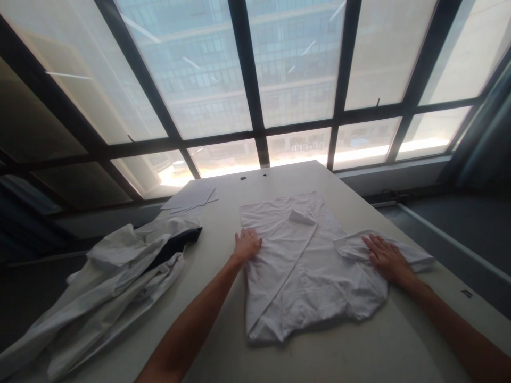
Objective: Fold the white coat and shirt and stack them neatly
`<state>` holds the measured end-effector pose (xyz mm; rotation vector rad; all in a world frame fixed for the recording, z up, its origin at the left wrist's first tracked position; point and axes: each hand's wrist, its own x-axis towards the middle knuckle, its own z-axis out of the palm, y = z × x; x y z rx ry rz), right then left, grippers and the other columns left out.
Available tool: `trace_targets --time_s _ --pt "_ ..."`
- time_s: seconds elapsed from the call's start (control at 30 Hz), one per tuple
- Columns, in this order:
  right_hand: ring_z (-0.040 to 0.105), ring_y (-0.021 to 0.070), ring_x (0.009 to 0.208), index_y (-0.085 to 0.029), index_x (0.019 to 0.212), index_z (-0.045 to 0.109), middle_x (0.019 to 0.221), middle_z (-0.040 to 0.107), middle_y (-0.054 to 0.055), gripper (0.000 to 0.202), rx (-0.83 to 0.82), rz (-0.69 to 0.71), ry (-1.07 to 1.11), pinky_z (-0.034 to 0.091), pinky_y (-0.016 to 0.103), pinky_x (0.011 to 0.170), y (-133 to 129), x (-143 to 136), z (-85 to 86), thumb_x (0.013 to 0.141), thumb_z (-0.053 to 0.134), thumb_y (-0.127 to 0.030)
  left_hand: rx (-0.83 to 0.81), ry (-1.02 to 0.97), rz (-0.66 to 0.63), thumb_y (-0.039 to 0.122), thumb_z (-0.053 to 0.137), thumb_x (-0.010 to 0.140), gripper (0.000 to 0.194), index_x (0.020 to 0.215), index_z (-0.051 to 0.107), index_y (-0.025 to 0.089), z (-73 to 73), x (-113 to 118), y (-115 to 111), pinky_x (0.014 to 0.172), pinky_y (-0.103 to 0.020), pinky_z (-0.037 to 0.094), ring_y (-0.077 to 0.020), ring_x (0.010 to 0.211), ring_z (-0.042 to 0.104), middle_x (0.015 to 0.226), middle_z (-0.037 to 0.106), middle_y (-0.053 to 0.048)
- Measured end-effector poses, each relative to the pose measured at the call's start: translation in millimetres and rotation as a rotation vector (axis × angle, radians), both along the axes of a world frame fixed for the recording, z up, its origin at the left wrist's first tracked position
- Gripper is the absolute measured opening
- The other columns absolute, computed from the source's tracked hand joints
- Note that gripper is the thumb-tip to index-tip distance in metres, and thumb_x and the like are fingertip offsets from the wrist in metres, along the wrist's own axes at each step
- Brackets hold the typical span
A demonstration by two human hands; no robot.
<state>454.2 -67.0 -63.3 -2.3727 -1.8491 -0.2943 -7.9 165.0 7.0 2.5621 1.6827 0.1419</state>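
Observation:
A white long-sleeved garment, looking like a shirt (295, 266), lies spread on the white table in front of me. One sleeve is folded diagonally across its body, with the cuff near the upper middle. My left hand (247, 244) rests on the shirt's left edge, fingers stretched out. On the right, my right hand (387, 258) lies flat with spread fingers on the other sleeve (415, 256), which sticks out to the side toward the table's right edge. Wrinkles run along the shirt's near edge.
To the left, a rumpled pile of pale clothes (115, 271) with a dark piece (175, 244) hangs over the edge of the table (215, 298). Paper sheets (189, 197) lie at the far left corner. Large framed windows (295, 64) stand behind the table.

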Motion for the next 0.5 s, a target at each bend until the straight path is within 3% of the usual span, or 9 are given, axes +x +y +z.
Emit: trace_targets --time_s 0.1,0.17,0.3,0.4,0.5 --pt "0.033 0.0273 0.144 -0.022 0.151 0.04 0.158 0.036 0.009 0.056 -0.002 -0.001 0.0 0.029 0.051 0.115 0 -1 2.1 0.096 0.031 -0.029 0.061 -0.138 -0.12 0.035 0.053 0.093 0.058 0.146 0.043 0.012 7.6 63 8 0.116 -0.053 0.026 -0.0338 0.144 0.034 0.153 0.04 -0.02" --pt "0.033 0.027 0.145 -0.022 0.151 0.04 0.158 0.036 0.009 0.056 -0.012 -0.008 0.009 0.029 0.051 0.115 1 -3 5.3 0.096 0.031 -0.028 -0.001 -0.381 -0.218 0.029 0.06 0.088 0.061 0.145 0.045 0.013 11.9 109 15 0.117 -0.044 0.029 -0.0293 0.141 0.039 0.15 0.045 -0.018" --pt "0.031 0.027 0.145 -0.022 0.152 0.04 0.158 0.035 0.009 0.057 -0.028 -0.016 0.038 0.028 0.053 0.115 1 -9 13.4 0.096 0.03 -0.028 -0.089 -0.571 -0.209 0.02 0.069 0.078 0.06 0.136 0.056 0.012 19.5 177 27 0.111 -0.039 0.036 -0.0281 0.13 0.052 0.139 0.057 -0.018" --pt "0.031 0.0266 0.146 -0.022 0.152 0.04 0.158 0.036 0.008 0.057 -0.031 -0.025 0.061 0.028 0.052 0.115 1 -13 17.3 0.096 0.03 -0.028 -0.132 -0.671 -0.173 0.016 0.063 0.078 0.039 0.116 0.069 0.01 25.7 192 30 0.103 -0.038 0.042 -0.0266 0.113 0.061 0.117 0.07 -0.016" --pt "0.031 0.0262 0.145 -0.022 0.151 0.04 0.158 0.036 0.007 0.057 -0.027 -0.027 0.069 0.027 0.051 0.116 2 -14 17.8 0.095 0.032 -0.028 -0.178 -0.788 -0.125 0.023 0.055 0.083 0.025 0.095 0.073 0.012 36.2 171 25 0.088 -0.036 0.049 -0.0235 0.091 0.065 0.089 0.072 -0.009"
